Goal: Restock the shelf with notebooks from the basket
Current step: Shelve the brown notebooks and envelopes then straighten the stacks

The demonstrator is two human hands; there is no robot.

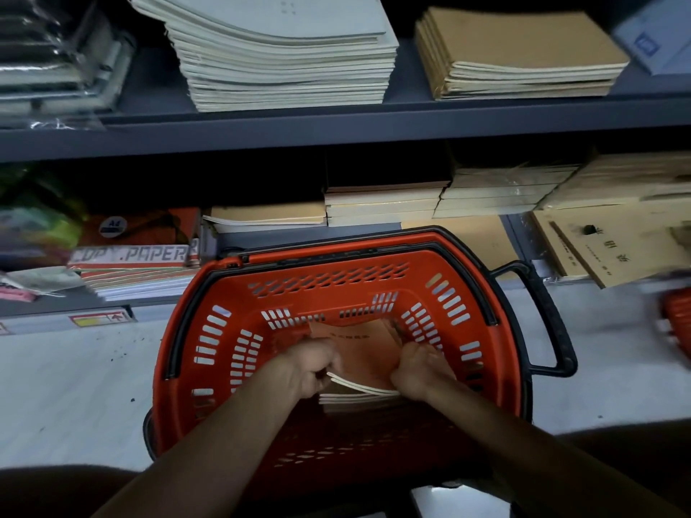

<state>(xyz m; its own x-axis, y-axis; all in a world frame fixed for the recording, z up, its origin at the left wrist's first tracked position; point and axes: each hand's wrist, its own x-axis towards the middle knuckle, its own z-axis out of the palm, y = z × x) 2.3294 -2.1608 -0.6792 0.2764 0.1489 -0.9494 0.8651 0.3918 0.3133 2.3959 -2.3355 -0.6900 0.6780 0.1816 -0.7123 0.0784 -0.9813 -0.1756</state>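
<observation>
A red plastic basket with black handles stands on the floor in front of the shelf. Inside it lies a stack of brown-covered notebooks. Both my hands reach down into the basket. My left hand grips the left edge of the top few notebooks, lifting them off the stack. My right hand grips their right edge. More notebooks stay underneath, partly hidden by my hands.
The upper shelf carries a tall pale-green notebook stack and a brown stack. The lower shelf holds brown notebook piles, copy paper packs at the left and tan books at the right. Another red basket shows at the right edge.
</observation>
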